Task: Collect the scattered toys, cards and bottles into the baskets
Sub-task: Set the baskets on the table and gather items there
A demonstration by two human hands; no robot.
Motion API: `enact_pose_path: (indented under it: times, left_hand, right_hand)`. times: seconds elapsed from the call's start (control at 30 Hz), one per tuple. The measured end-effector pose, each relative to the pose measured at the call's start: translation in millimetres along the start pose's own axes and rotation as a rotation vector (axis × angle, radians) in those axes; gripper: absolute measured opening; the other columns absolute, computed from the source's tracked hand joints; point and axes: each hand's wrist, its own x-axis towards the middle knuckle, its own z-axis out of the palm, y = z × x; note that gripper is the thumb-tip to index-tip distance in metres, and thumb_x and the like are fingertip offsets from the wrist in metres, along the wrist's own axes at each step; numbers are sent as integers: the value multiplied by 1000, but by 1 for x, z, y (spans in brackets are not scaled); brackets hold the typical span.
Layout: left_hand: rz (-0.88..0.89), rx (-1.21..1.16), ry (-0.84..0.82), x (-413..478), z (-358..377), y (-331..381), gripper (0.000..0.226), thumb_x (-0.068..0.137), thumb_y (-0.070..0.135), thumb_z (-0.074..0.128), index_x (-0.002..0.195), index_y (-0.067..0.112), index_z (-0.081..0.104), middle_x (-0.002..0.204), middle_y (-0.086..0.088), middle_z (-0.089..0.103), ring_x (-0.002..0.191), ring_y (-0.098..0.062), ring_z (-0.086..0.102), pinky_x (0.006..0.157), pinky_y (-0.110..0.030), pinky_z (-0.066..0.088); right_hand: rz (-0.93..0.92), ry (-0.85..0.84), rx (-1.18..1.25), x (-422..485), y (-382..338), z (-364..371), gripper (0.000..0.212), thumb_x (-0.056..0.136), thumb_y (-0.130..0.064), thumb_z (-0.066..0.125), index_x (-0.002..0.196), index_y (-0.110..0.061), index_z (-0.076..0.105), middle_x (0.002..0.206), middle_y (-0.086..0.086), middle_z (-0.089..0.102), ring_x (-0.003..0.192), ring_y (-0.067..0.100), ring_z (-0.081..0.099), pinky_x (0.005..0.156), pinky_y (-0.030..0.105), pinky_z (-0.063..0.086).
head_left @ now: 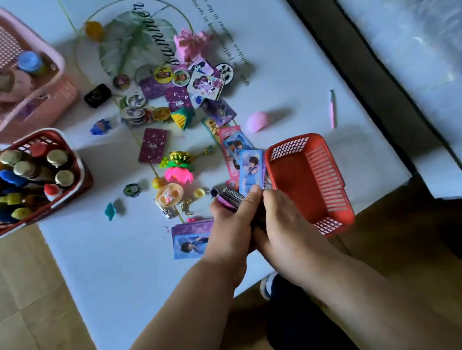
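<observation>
Both hands meet low in the middle of the white mat (282,61). My left hand (230,227) and my right hand (282,226) together grip a stack of cards (231,196) held on edge. Just right of them stands an orange basket (306,183) with nothing visible inside. Loose cards (238,150), round badges (162,74) and small toys such as a pink flower toy (178,174) lie scattered above the hands. A red basket (73,159) at the left holds several bottles. A pink basket (46,55) at the top left holds a blue-capped bottle (29,62).
A pink egg-shaped ball (256,121) and a pink pen (332,108) lie on the mat right of the pile. One card (188,239) lies left of my left hand. A dark strip (357,72) borders the mat on the right. Wooden floor (14,288) surrounds the mat.
</observation>
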Motion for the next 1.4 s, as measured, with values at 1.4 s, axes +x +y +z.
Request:
enact_pose_path:
  times: [1.4]
  left_hand:
    - [90, 572, 300, 18, 13, -1, 27, 72, 35, 49, 94, 27, 63, 77, 1, 73, 75, -24, 70, 74, -48, 58]
  right_hand:
    - [158, 273, -108, 97, 48, 2, 49, 94, -28, 56, 137, -6, 46, 130, 14, 58, 119, 30, 55, 92, 33, 41]
